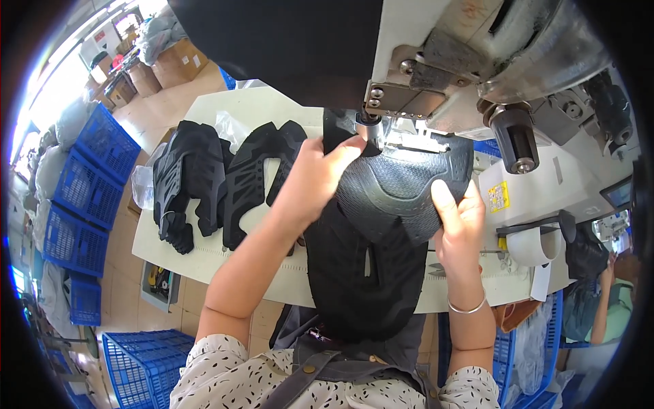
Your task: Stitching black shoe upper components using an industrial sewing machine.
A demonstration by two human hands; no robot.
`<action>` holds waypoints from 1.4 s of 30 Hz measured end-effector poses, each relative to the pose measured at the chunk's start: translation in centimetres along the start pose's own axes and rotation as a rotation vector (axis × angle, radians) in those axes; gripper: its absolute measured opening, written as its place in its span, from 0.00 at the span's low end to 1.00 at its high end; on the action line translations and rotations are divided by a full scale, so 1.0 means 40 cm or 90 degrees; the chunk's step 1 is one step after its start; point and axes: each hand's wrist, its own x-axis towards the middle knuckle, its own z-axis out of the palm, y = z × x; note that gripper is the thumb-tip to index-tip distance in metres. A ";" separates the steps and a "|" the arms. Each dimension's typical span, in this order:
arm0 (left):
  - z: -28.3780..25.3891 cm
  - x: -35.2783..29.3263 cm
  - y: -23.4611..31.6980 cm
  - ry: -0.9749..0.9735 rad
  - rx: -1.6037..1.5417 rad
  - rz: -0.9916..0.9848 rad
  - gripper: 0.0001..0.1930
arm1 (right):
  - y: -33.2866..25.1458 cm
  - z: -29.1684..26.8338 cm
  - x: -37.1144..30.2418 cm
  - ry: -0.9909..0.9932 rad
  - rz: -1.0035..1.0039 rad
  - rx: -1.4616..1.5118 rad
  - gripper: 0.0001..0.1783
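A black textured shoe upper (392, 194) lies beneath the needle area of a sewing machine (415, 61), lit by a bright lamp. My left hand (315, 178) grips its left side, thumb pointing right beside the round metal presser part (370, 129). On the other side, my right hand (463, 221) pinches the right edge, thumb on top and fingers partly hidden behind. Another black upper piece (368, 293) with a slot hangs over the table edge toward my lap; whether it is joined to the held one, I cannot tell.
More black shoe uppers (189, 170) lie on the pale table (184, 262) at left, beside clear plastic. Blue crates (146, 365) stand on the floor and are stacked at far left. A black machine knob (514, 140) juts down at right. Another person's arm (601, 310) shows far right.
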 end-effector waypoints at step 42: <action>0.046 -0.135 -0.031 0.032 -0.028 -0.019 0.08 | -0.051 -0.121 0.066 -0.170 0.068 -0.148 0.13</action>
